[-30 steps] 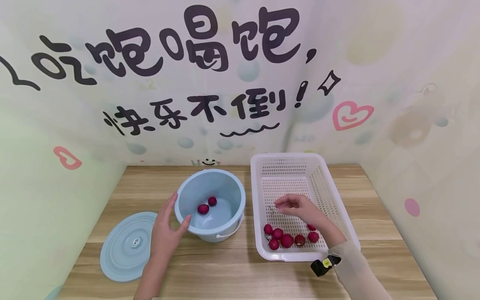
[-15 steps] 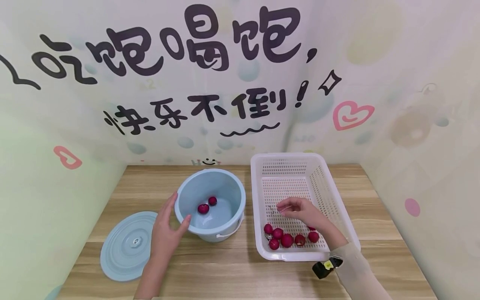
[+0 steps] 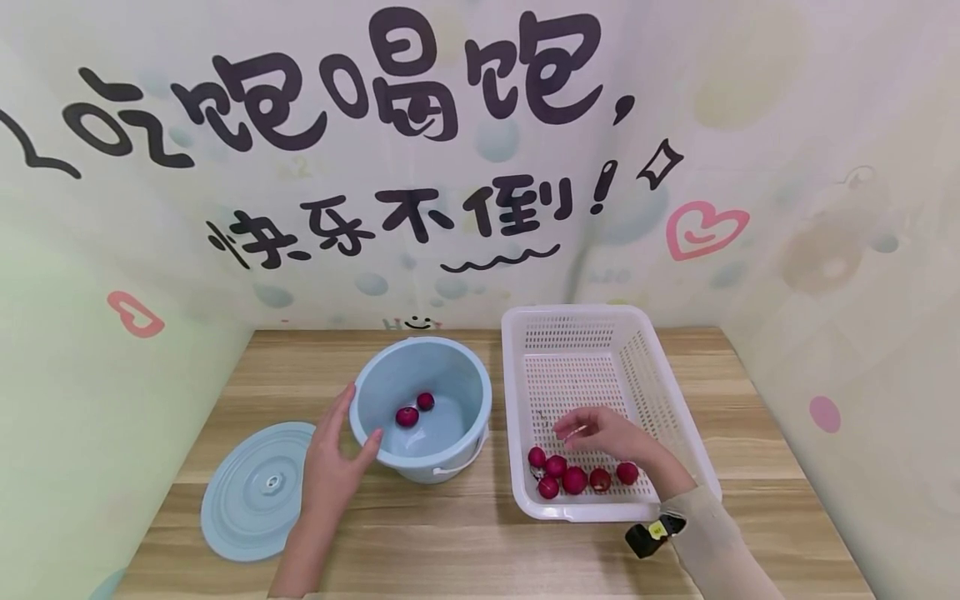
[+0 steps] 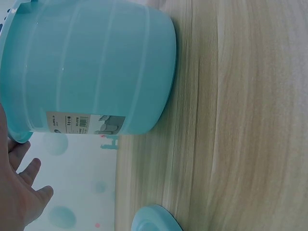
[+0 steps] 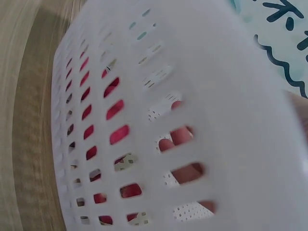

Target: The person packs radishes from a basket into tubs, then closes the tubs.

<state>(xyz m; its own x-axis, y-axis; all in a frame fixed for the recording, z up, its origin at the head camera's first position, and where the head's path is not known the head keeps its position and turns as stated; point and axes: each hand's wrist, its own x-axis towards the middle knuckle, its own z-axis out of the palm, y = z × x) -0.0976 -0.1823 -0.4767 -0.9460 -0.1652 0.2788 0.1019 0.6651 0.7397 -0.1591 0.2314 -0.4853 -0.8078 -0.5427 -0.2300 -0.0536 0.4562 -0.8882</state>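
Observation:
A light blue bucket (image 3: 450,454) stands left of the middle in the head view, with two small round dark-red things (image 3: 407,417), like radishes or plums, on its floor. My left hand (image 3: 335,467) rests against its left rim, thumb and fingers spread. In the left wrist view the left hand (image 4: 21,192) touches the bucket's rim (image 4: 19,136). To the right is a white perforated basket (image 3: 517,392), where several similar red balls (image 3: 574,480) lie along the near end. Above them hovers my right hand (image 3: 603,433), fingers loosely bent, with nothing visible between them.
A round blue lid (image 3: 247,492) lies on the wood-grain table (image 3: 450,558) left of the left forearm. A printed wall (image 3: 465,292) stands behind the table. The right wrist view is mostly filled by the basket's slotted side (image 5: 226,120).
My right hand has lowered slightly toward the near end of the basket, and its thumb and fingers have spread a little. The left hand and bucket stay put.

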